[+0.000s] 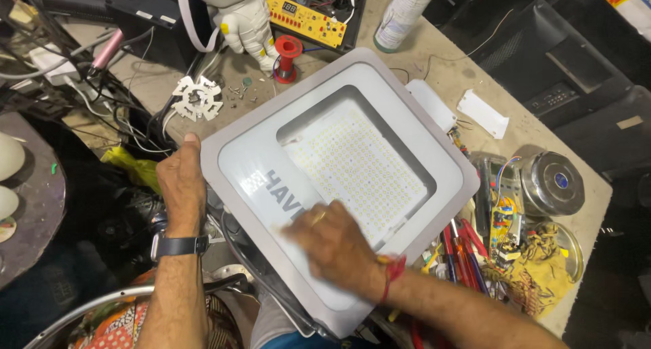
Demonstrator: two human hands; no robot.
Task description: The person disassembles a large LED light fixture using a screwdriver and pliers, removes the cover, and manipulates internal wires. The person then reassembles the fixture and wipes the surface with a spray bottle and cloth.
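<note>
Floodlight (339,179) front and centre, a big grey LED panel lying face up and tilted across the near edge of the desk (434,71), partly over the person's lap. Left hand (182,179) grips the panel's left rim, fingers wrapped under the edge and thumb on top, apparently to steady it. Right hand (332,244) lies flat on the glass near the bottom, fingers open and spread, blurred, pressing or wiping rather than gripping anything. A dark printed label sits on the white inner border, beside the grid of small yellow LEDs.

Behind the panel stands a white spray can (403,13) with a printed band, and a yellow circuit board (302,13) with a red display. A red spool (287,56) stands just off the top corner. Red-handled screwdrivers (461,250) lie at the right edge, near a yellow cloth (536,264) and a round steel tin (550,183).
</note>
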